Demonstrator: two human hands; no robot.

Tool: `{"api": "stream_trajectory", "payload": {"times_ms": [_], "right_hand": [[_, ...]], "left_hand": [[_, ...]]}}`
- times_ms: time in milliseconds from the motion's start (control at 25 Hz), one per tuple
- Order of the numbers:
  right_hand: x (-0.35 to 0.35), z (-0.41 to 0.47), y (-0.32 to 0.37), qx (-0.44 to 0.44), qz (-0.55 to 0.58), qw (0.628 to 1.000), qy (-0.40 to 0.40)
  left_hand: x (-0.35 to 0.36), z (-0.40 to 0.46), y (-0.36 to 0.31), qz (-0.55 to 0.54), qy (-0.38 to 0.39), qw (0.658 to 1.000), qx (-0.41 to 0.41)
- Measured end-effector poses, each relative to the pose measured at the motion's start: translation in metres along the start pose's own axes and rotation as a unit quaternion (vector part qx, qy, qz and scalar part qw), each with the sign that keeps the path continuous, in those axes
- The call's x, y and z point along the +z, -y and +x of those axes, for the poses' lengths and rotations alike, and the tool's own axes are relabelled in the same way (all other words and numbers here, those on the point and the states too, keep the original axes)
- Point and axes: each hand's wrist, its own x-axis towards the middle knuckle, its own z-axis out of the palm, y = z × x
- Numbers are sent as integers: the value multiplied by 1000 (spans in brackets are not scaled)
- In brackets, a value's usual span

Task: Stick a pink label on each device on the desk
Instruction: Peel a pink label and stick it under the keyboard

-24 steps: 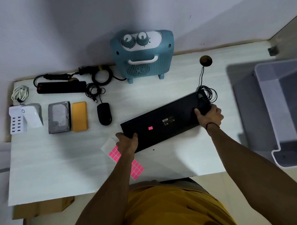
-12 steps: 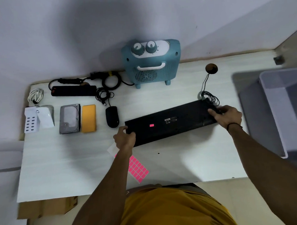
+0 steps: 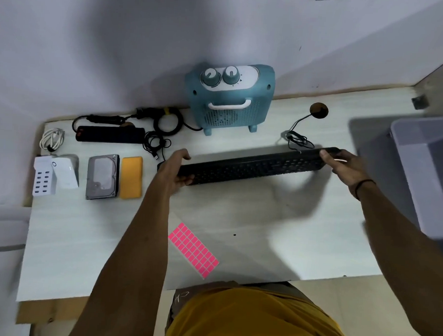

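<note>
A black keyboard (image 3: 253,166) is held above the white desk (image 3: 264,220), its keys now facing me and its labelled underside hidden. My left hand (image 3: 176,169) grips its left end and my right hand (image 3: 342,164) grips its right end. A sheet of pink labels (image 3: 194,250) lies on the desk near the front edge, between my arms. To the left lie an orange power bank (image 3: 131,178), a hard drive (image 3: 103,176), a white multi-port charger (image 3: 43,179) and a black power strip (image 3: 110,134). A teal heater (image 3: 229,102) stands against the wall.
Coiled black cables (image 3: 166,123) and a white cable (image 3: 53,139) lie at the back left. The keyboard's cord (image 3: 299,139) runs to a round desk hole (image 3: 319,110). A grey plastic bin (image 3: 428,174) stands at the right of the desk.
The keyboard has been turned over from underside-up, with its pink label showing, to keys-up and lifted toward the back. My left hand moved off the label sheet, which is now fully visible.
</note>
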Motion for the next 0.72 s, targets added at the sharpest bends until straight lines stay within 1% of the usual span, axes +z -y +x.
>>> {"api": "stream_trajectory", "payload": {"times_ms": [80,120,200,360,560,720], "right_hand": [[8,6,5,-5,-4,999,42],[14,13,3,-8,-12,999,50],[24,27,-10,36,-47,997,53],[45,54,-47,131,-77,987,54],[57,72,-33,110,-156,982,-18],[57,86,-22,69,-232,970,-15]], "left_hand": [[-2,13,-8,-3,8,1000,8],[-2,18,-9,3,10,1000,10],[2,26,-5,19,12,1000,-3],[10,42,13,68,4,997,-22],[18,52,18,108,-48,993,-9],[17,53,18,166,-77,983,-5]]}}
